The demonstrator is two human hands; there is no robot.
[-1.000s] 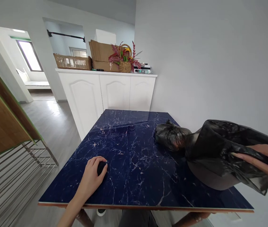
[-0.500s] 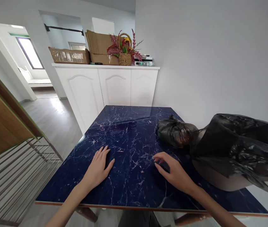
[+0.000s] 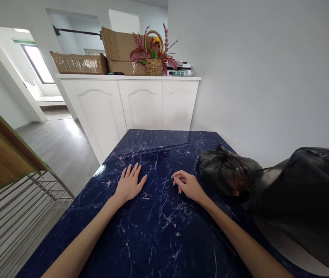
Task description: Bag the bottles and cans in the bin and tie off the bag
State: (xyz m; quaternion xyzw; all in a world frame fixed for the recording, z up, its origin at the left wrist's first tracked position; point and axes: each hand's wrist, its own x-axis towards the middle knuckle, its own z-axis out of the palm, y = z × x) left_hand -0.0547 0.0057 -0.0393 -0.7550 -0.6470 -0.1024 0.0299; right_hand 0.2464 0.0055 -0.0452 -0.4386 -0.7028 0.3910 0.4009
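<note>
My left hand (image 3: 129,185) rests on the dark blue marble-patterned table (image 3: 141,239), palm down with its fingers spread and nothing under them that I can see. To its right, my right hand (image 3: 188,186) is held at the table surface, fingers curled in and thumb drawn close to the index finger. No object shows in that grasp. Nearest to the right hand is a knotted black plastic bag (image 3: 225,168), bulging with contents I cannot identify. A larger, loose black plastic bag (image 3: 303,197) drapes over a pale rounded thing beside my right forearm.
Beyond the table stands a white cabinet (image 3: 141,106) bearing cardboard boxes (image 3: 80,63), a flower basket (image 3: 154,66) and a clear bottle (image 3: 184,72). A metal rack (image 3: 57,189) with a wooden panel (image 3: 4,150) is at left. A wall borders the right side.
Both hands have moved forward over the table, the right one also leftward. The right hand's fingers have closed in toward its thumb. The left hand stays flat. The camera view has shifted slightly.
</note>
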